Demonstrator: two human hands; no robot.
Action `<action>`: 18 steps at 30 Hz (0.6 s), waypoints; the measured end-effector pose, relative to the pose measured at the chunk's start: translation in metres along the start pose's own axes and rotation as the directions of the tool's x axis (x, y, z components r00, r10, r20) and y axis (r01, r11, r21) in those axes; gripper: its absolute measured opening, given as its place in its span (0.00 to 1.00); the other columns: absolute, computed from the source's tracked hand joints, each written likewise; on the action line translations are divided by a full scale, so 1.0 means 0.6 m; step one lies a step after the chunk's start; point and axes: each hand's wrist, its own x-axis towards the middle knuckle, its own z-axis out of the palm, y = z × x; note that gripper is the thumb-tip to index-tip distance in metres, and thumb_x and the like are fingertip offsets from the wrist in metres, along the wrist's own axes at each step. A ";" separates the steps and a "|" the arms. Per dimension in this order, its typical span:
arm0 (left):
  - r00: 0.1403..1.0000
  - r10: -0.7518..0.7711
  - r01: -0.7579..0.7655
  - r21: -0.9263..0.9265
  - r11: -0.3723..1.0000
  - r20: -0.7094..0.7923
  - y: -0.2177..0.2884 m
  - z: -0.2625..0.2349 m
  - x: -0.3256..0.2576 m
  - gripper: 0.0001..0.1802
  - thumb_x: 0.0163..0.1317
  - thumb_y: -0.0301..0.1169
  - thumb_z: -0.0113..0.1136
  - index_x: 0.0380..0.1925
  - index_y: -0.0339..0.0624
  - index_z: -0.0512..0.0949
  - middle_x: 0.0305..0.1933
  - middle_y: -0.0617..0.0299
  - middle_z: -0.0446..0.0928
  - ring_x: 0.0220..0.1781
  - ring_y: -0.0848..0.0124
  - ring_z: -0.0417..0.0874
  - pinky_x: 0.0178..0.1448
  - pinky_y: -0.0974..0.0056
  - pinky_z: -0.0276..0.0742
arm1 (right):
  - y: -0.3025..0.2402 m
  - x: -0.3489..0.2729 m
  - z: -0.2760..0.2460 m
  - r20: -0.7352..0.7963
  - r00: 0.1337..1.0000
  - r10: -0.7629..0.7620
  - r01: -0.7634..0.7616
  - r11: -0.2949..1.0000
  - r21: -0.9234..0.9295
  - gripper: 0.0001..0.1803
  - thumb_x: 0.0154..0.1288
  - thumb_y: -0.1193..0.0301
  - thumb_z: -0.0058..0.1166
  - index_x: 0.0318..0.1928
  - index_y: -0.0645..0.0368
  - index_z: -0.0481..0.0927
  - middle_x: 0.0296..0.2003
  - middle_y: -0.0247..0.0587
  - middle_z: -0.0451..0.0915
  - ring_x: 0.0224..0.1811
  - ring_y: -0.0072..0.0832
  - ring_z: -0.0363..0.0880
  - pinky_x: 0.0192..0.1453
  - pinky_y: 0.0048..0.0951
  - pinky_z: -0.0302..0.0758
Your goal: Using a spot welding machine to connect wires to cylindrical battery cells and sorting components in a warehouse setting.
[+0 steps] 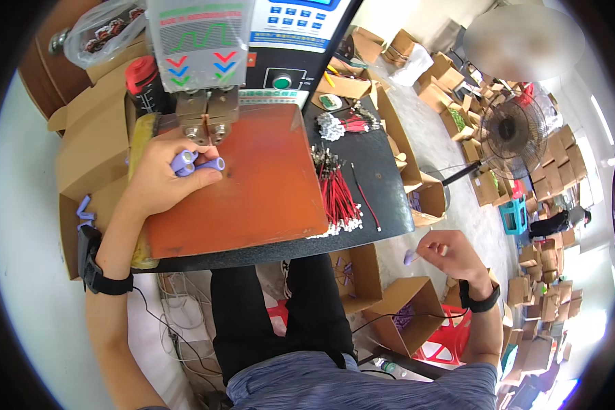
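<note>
My left hand (158, 176) is closed around several purple cylindrical battery cells (183, 161), one of which (214, 164) points to the right between thumb and fingers. It is just below the two copper-tipped electrodes of a spot welder (207, 116), over an orange-brown work mat (266, 184). Whether a cell touches the electrodes is hidden by the fingers. Out past the table's right edge, my right hand (452, 253) is raised with curled fingers. Another purple battery cell (410, 257) shows at its fingertips, apparently pinched by one end.
Red-and-white wire leads (342, 198) lie in bundles on the black table (379, 164). Cardboard boxes (406, 314), some with purple cells, stand below right. A black bottle with a red cap (145, 85) stands beside the welder. A fan (509, 130) is farther right.
</note>
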 end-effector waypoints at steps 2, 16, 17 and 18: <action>0.999 0.026 -0.026 0.007 1.000 -0.021 -0.003 0.000 -0.002 0.14 0.50 0.32 0.71 0.34 0.35 0.83 0.32 0.59 0.80 0.32 0.73 0.78 0.37 0.68 0.71 | 0.018 0.014 0.015 -0.038 0.999 -0.020 0.017 0.997 -0.079 0.06 0.57 0.73 0.58 0.36 0.57 0.82 0.29 0.34 0.82 0.28 0.24 0.79 0.33 0.24 0.73; 0.993 0.048 -0.047 0.013 0.999 -0.104 0.000 -0.002 0.000 0.08 0.57 0.30 0.65 0.30 0.36 0.79 0.27 0.59 0.77 0.27 0.72 0.74 0.33 0.68 0.68 | 0.050 0.291 0.167 -0.488 0.837 -0.246 0.095 0.945 -0.314 0.08 0.58 0.70 0.58 0.31 0.61 0.75 0.31 0.49 0.79 0.35 0.45 0.80 0.39 0.44 0.75; 0.994 0.047 -0.043 0.039 0.998 -0.104 -0.007 -0.007 -0.003 0.08 0.56 0.30 0.65 0.31 0.36 0.80 0.27 0.59 0.77 0.27 0.72 0.75 0.33 0.68 0.68 | 0.054 0.294 0.169 -0.495 0.794 -0.353 0.170 0.911 -0.376 0.08 0.59 0.70 0.55 0.33 0.61 0.73 0.29 0.50 0.79 0.34 0.46 0.80 0.38 0.45 0.76; 0.993 0.044 -0.039 0.044 0.998 -0.113 -0.007 -0.009 -0.005 0.08 0.56 0.30 0.65 0.31 0.36 0.80 0.27 0.59 0.77 0.27 0.72 0.75 0.33 0.68 0.68 | 0.060 0.294 0.168 -0.491 0.792 -0.363 0.180 0.908 -0.379 0.08 0.59 0.70 0.55 0.33 0.61 0.73 0.29 0.50 0.79 0.34 0.46 0.80 0.38 0.45 0.76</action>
